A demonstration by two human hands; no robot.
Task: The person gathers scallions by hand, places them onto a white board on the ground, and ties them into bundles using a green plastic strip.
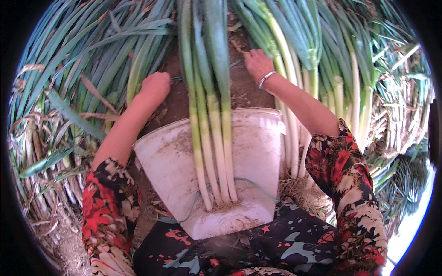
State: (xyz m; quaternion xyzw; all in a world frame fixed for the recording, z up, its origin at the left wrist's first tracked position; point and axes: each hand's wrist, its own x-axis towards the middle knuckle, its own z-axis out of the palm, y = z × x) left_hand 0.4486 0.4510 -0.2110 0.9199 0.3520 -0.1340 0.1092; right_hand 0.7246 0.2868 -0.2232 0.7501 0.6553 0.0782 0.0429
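Several long green onions point(214, 124) lie side by side on a soiled white plastic sheet point(165, 156) across my lap, their white root ends toward me. A thin bluish-green twine point(177, 78) passes behind their green leaves. My left hand point(157, 85), closed in a fist, grips it left of the bunch. Beyond the plastic's far edge on the right, my right hand point(258, 64) pinches the other side of the twine, beside more onion stalks; its fingertips are partly hidden. Another length of greenish twine point(255, 184) crosses the plastic near the root ends.
Green onions point(87, 69) are heaped on the left, with dry leaves and dirty roots. Thick stalks point(294, 92) stand close by my right forearm, and more bundles point(396, 115) lie farther right. Brown soil point(177, 103) shows beyond the plastic.
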